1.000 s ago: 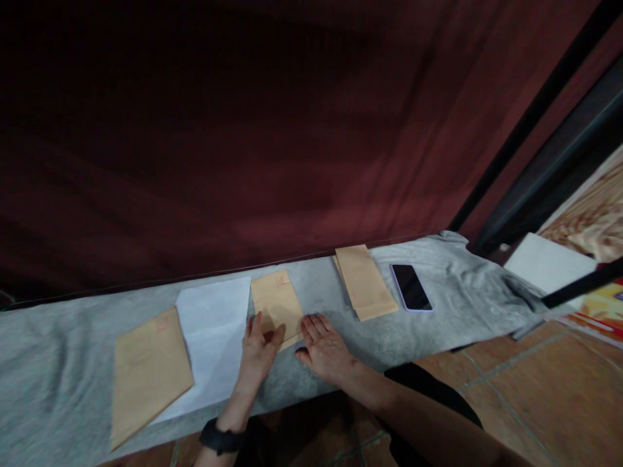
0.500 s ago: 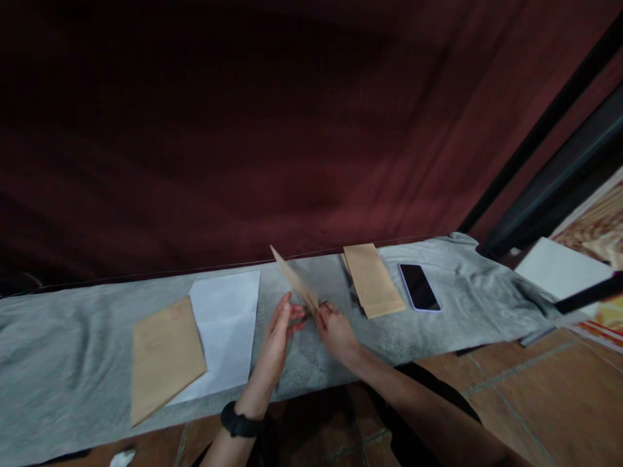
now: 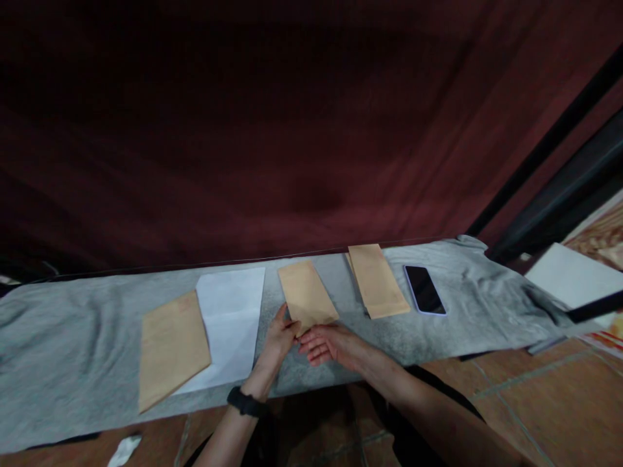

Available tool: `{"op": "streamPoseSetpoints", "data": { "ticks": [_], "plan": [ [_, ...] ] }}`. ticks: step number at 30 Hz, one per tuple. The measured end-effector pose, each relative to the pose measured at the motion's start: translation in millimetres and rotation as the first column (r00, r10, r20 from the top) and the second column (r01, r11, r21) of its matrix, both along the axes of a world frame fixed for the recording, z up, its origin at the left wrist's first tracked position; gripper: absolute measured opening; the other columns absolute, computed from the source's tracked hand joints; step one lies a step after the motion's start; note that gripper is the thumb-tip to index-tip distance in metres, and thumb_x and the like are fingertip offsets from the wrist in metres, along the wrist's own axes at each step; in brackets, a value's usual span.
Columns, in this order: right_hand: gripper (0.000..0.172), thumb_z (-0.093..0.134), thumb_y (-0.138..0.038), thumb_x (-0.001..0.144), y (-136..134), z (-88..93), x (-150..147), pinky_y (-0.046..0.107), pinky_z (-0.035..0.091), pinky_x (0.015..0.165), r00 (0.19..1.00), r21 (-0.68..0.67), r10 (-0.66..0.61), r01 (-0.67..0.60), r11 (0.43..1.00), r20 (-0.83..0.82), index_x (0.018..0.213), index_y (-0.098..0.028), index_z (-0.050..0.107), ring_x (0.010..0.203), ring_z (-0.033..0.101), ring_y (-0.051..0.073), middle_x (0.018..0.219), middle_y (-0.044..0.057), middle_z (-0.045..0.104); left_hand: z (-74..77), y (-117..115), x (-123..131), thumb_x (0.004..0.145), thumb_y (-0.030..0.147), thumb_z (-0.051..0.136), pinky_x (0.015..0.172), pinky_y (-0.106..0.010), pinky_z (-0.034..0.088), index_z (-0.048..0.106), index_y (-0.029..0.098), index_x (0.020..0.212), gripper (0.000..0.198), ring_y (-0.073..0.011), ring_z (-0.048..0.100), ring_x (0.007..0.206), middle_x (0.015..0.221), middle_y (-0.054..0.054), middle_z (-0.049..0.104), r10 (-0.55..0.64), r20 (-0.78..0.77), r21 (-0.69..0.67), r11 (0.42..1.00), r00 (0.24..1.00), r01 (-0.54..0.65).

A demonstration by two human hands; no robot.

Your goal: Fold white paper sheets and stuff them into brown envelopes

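A small brown envelope (image 3: 307,292) lies face up, its near end between my hands. My left hand (image 3: 281,334) pinches its near left corner. Beside it my right hand (image 3: 331,344) is palm up with fingers spread at the near edge. To the right, more brown envelopes (image 3: 379,282) are stacked, and beyond them lies a phone (image 3: 424,290) with a dark screen. White paper sheets (image 3: 232,324) lie to the left, partly under a larger brown envelope (image 3: 174,347).
Grey cloth (image 3: 97,337) covers the long narrow surface. Dark red fabric (image 3: 292,162) hangs behind it. A white panel (image 3: 574,275) and dark poles stand at the right. A crumpled white scrap (image 3: 125,450) lies on the tiled floor.
The small envelope has gone from edge-on in my right hand to lying flat. My left hand has taken its corner, and my right hand has turned palm up and opened. The view has shifted slightly.
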State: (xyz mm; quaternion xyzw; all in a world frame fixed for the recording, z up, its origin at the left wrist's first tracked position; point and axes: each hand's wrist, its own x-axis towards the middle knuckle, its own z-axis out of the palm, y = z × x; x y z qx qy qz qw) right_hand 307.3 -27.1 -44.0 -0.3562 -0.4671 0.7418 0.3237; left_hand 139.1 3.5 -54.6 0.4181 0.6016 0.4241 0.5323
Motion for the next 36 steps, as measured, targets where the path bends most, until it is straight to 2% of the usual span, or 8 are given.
{"op": "streamPoseSetpoints", "data": {
  "ticks": [4,9,11,15,18,22,28,36],
  "plan": [
    [0.046,0.030,-0.035,0.106,3.3,6.9,5.7,0.038,0.061,0.084,0.884,0.385,-0.152,-0.034,0.922,0.443,0.114,-0.013,0.070,0.094,0.074,0.023,0.109,0.013,0.075,2.3,-6.8,-8.7,0.072,0.020,0.064,0.042,-0.022,0.038,0.045,0.016,0.144,0.075,-0.0108,0.050,0.040,0.058,0.008,0.061,-0.094,-0.068,-0.058,0.994,0.993,0.090],
    [0.049,0.043,-0.036,0.105,0.1,-12.8,6.4,0.046,0.029,0.123,0.545,0.687,-0.429,-0.476,0.549,0.720,0.151,-0.019,0.044,0.149,0.032,0.023,0.160,0.010,0.037,6.8,-14.9,-16.6,0.078,0.023,0.060,0.047,-0.026,0.045,0.042,0.015,0.147,0.071,-0.0164,0.059,0.047,0.063,0.004,0.066,-0.169,-0.326,-0.061,0.986,0.930,0.158],
    [0.057,0.046,-0.043,0.104,-3.6,-24.4,7.7,0.047,0.026,0.124,0.479,0.662,-0.457,-0.564,0.493,0.749,0.154,-0.018,0.038,0.151,0.026,0.025,0.163,0.011,0.029,10.0,-15.6,-17.9,0.083,0.027,0.058,0.058,-0.030,0.051,0.052,0.014,0.139,0.058,-0.0212,0.067,0.060,0.073,-0.003,0.071,-0.149,-0.540,-0.017,0.986,0.828,0.166],
    [0.065,0.048,-0.049,0.102,-7.8,-35.6,9.7,0.048,0.026,0.124,0.466,0.665,-0.480,-0.590,0.457,0.743,0.157,-0.018,0.031,0.151,0.026,0.026,0.164,0.012,0.025,12.5,-9.6,-7.7,0.096,0.031,0.041,0.095,-0.042,0.051,0.063,0.014,0.129,0.043,-0.0281,0.068,0.106,0.116,-0.017,0.071,0.017,-0.833,0.181,0.953,0.553,0.243],
    [0.065,0.047,-0.050,0.102,-8.1,-34.7,9.0,0.048,0.025,0.124,0.477,0.679,-0.489,-0.579,0.451,0.731,0.155,-0.014,0.035,0.150,0.029,0.027,0.162,0.014,0.032,4.4,0.1,8.2,0.102,0.031,0.030,0.113,-0.041,0.040,0.055,0.012,0.139,0.049,-0.0249,0.052,0.134,0.142,-0.016,0.058,0.007,-0.859,0.276,0.848,0.512,0.452],
    [0.062,0.048,-0.051,0.102,-8.4,-33.0,7.1,0.047,0.024,0.125,0.477,0.681,-0.490,-0.571,0.458,0.730,0.148,-0.010,0.045,0.148,0.034,0.026,0.154,0.017,0.045,-11.3,14.8,22.5,0.102,0.032,0.028,0.122,-0.044,0.027,0.044,0.012,0.149,0.053,-0.0222,0.031,0.150,0.157,-0.013,0.044,-0.107,-0.924,0.166,0.754,0.368,0.636],
    [0.062,0.047,-0.052,0.102,-8.9,-31.8,6.9,0.046,0.024,0.125,0.478,0.689,-0.500,-0.563,0.456,0.722,0.148,-0.012,0.045,0.148,0.033,0.027,0.155,0.016,0.045,-12.3,57.0,30.2,0.102,0.031,0.023,0.124,-0.043,0.020,0.036,0.014,0.155,0.057,-0.0208,0.026,0.152,0.162,-0.010,0.034,-0.122,-0.971,0.035,0.779,0.206,0.626],
    [0.067,0.039,-0.057,0.103,-8.1,-31.0,8.3,0.047,0.023,0.125,0.511,0.686,-0.457,-0.547,0.481,0.728,0.155,-0.015,0.034,0.150,0.028,0.027,0.163,0.012,0.030,-9.4,117.4,40.4,0.102,0.036,0.020,0.124,-0.049,0.015,0.029,0.017,0.158,0.059,-0.0246,0.019,0.154,0.164,-0.005,0.030,-0.107,-0.979,-0.006,0.865,0.173,0.502]
  ]
}}
